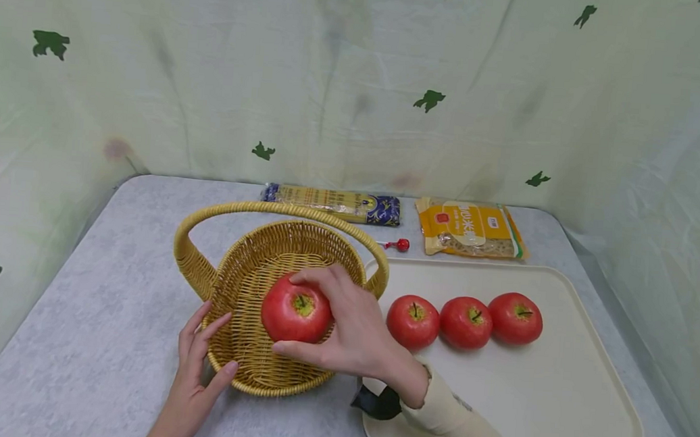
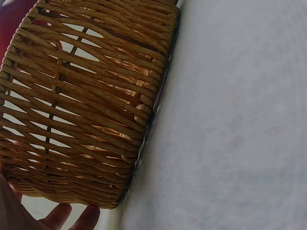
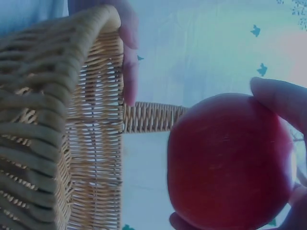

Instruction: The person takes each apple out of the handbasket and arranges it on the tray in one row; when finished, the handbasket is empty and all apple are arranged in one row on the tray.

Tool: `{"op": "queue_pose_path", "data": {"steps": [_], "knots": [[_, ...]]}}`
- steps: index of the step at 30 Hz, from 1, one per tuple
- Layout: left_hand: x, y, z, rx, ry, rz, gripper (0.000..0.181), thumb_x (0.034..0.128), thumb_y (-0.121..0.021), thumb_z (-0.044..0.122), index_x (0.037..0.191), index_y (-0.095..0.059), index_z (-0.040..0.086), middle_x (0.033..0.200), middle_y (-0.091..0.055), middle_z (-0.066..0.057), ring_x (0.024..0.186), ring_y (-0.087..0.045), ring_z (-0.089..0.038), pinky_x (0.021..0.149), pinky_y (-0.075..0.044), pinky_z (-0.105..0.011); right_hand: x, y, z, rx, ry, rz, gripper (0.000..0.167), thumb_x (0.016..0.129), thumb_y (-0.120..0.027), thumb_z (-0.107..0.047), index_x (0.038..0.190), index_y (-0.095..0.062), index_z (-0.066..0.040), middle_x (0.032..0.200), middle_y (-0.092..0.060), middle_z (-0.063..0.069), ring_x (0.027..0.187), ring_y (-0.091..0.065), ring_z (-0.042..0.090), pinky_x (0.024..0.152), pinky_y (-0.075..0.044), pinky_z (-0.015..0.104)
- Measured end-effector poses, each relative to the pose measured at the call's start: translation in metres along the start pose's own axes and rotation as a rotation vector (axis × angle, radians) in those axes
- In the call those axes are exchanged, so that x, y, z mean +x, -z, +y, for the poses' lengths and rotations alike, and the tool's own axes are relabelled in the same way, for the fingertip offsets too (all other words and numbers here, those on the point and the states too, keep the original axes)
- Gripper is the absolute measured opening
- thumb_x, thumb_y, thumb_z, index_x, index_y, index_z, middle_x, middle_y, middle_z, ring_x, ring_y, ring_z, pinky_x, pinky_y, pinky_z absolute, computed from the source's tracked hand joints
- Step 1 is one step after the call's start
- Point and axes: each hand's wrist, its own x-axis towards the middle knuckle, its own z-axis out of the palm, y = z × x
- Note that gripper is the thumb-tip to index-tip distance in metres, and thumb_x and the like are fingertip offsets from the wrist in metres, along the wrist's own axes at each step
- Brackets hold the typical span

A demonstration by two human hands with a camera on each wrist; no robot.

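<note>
My right hand [image 1: 349, 320] grips a red apple [image 1: 295, 309] between thumb and fingers, above the opening of a round wicker basket [image 1: 265, 390]. In the right wrist view the held apple [image 3: 230, 163] fills the right side, apart from the basket wall [image 3: 96, 143]. My left hand [image 1: 196, 370] holds the basket's near left rim, with some fingertips over the edge. Other fingers [image 2: 86, 218] show against the outer weave [image 2: 81, 120] in the left wrist view. The basket's tall handle [image 1: 283, 208] arches over the far side. No other apple shows in the basket; my right hand hides part of it.
A cream tray [image 1: 526, 400] on the right carries a row of three red apples [image 1: 466, 323]. Behind lie a noodle packet [image 1: 333, 204], a red lollipop [image 1: 402, 244] and a yellow grain bag [image 1: 471, 228]. A black object [image 1: 377, 402] is by the right wrist.
</note>
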Motion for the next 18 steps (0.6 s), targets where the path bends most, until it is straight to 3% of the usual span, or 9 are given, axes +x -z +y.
{"op": "queue_pose_path", "data": {"steps": [6,12,18], "knots": [[0.0,0.0,0.0,-0.005,-0.008,0.005,0.064,0.0857,-0.059,-0.007,0.144,-0.037,0.007,0.155,-0.002,0.0,0.138,-0.003,-0.021,0.095,-0.012,-0.067,-0.01,0.004,0.0,0.086,0.039,0.064,0.07,0.068,-0.078,-0.053,0.126,-0.046,-0.031,0.119,-0.049,-0.014,0.103,-0.051,0.002,0.075,-0.048,0.029],[0.0,0.0,0.0,-0.008,-0.006,0.004,0.064,0.0859,-0.059,-0.007,0.144,-0.037,0.007,0.155,-0.001,0.0,0.139,-0.003,-0.021,0.093,-0.012,-0.07,-0.021,0.01,0.001,0.147,0.123,0.155,0.068,0.073,-0.073,-0.055,0.125,-0.047,-0.02,0.119,-0.053,-0.005,0.104,-0.052,0.01,0.077,-0.049,0.03],[0.0,0.0,0.001,-0.01,0.002,-0.001,0.063,0.0865,-0.059,-0.006,0.144,-0.037,0.008,0.155,-0.001,0.001,0.139,-0.002,-0.021,0.091,-0.012,-0.073,-0.033,0.014,0.002,0.215,0.115,0.196,0.066,0.076,-0.072,-0.052,0.125,-0.046,-0.017,0.121,-0.052,0.0,0.106,-0.052,0.016,0.077,-0.05,0.035]]}}
